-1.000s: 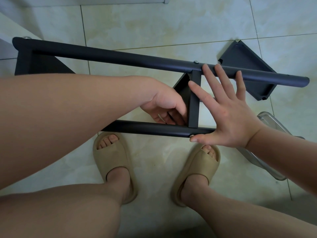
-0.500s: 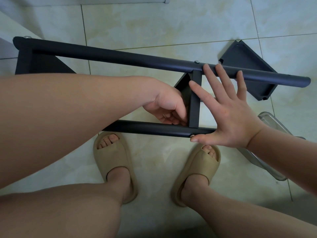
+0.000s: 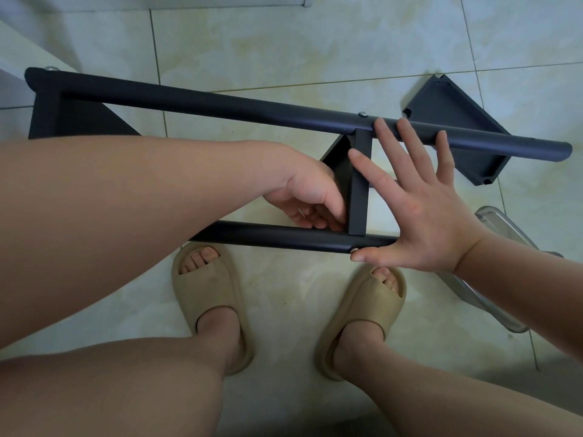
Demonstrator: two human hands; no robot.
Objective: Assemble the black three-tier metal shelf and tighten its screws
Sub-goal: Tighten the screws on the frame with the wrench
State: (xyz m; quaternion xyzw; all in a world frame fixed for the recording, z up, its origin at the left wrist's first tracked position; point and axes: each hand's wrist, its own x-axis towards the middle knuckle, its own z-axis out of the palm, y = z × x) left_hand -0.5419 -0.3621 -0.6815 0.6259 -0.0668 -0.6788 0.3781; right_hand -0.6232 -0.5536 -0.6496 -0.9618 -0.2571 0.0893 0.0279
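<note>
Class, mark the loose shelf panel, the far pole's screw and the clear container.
loose shelf panel (image 3: 448,104): head view, its flat face.
far pole's screw (image 3: 362,114): head view, its silver head.
clear container (image 3: 498,228): head view, its upper corner.

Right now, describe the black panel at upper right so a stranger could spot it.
Find the far pole crossing the tiled floor and follow it to its right end. Beyond it lies the black panel, flat on the tiles. Unlike the tier joined to that pole, seen edge-on, it shows its broad face and raised rim.
</note>
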